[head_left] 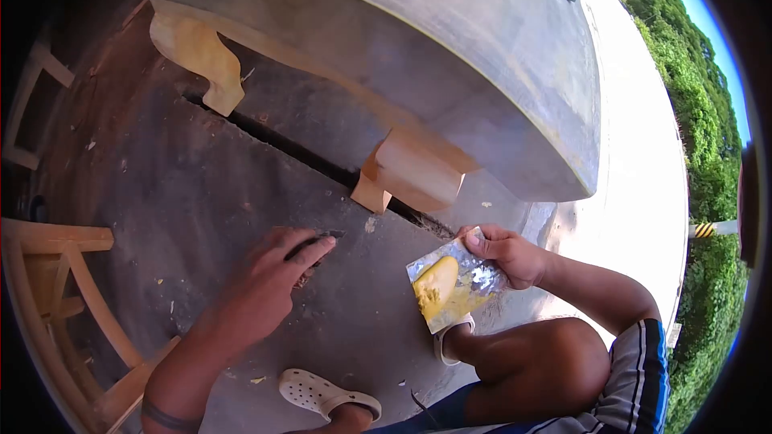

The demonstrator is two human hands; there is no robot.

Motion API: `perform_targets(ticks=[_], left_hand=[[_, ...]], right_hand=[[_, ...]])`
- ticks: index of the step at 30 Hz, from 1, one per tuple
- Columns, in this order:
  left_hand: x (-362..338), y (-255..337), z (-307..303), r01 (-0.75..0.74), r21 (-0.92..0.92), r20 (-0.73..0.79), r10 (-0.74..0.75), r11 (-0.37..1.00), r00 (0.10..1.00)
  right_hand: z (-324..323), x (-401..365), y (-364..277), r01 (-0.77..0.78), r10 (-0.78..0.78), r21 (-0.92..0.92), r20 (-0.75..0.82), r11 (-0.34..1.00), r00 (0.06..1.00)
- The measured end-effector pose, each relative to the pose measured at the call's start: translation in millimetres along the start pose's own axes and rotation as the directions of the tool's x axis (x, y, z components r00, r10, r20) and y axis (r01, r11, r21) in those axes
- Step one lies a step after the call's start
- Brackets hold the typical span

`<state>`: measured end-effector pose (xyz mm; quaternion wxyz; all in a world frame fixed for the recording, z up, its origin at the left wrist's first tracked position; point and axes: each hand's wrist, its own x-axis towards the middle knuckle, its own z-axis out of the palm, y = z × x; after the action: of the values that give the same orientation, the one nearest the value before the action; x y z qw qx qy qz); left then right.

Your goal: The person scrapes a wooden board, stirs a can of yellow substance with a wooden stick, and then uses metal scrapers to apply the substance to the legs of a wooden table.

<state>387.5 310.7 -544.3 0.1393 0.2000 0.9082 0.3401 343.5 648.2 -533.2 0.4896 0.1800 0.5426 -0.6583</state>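
Note:
My left hand [269, 277] is closed around a small dark, thin-edged tool [326, 235]. Most of the tool is hidden by my fingers, so its exact kind does not show. In my right hand [515, 255] is a flat metal sheet [482, 277], gripped at its upper corner and tilted toward me. A thick lump of yellow putty [437, 283] sits on the sheet's left part, with thinner smears beside it. The two hands are apart, both in front of a large table [450, 48] with a curved edge.
Under the table are a curved wooden leg [197, 52] and a block-like wooden support [418, 169]. A dark gap [297, 157] runs through the concrete floor [217, 217]. Wooden chair parts [64, 237] stand at left. My feet wear pale clogs [322, 394]. Greenery [691, 96] lies beyond the bright ground.

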Motion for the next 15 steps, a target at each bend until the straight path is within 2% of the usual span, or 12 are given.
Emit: perform_targets(ticks=[2, 5, 6, 8, 12, 15], left_hand=[[-12, 29, -24, 0.124, -0.171, -0.006, -0.127, 0.977, 0.992], [-36, 70, -28, -0.060, 0.058, 0.041, 0.057, 0.997, 0.998], [-41, 82, -21, -0.077, 0.085, 0.074, 0.071, 0.993, 0.995], [-45, 104, -3, -0.104, 0.146, 0.143, 0.083, 0.984, 0.986], [-54, 110, 13, -0.103, 0.259, 0.105, 0.078, 0.960, 0.991], [-47, 120, 22, -0.064, 0.303, 0.080, 0.042, 0.951, 0.996]], right_hand=[[3, -1, 0, 0.032, -0.034, 0.070, 0.031, 0.997, 0.999], [13, 3, 4, 0.095, -0.096, 0.022, 0.064, 0.995, 0.993], [13, 5, 5, 0.106, -0.105, -0.013, 0.075, 0.994, 0.992], [10, 9, 12, 0.135, -0.125, -0.076, 0.118, 0.988, 0.985], [23, 22, 15, 0.248, -0.228, -0.152, 0.133, 0.957, 0.964], [22, 29, 21, 0.271, -0.251, -0.118, 0.158, 0.955, 0.955]])
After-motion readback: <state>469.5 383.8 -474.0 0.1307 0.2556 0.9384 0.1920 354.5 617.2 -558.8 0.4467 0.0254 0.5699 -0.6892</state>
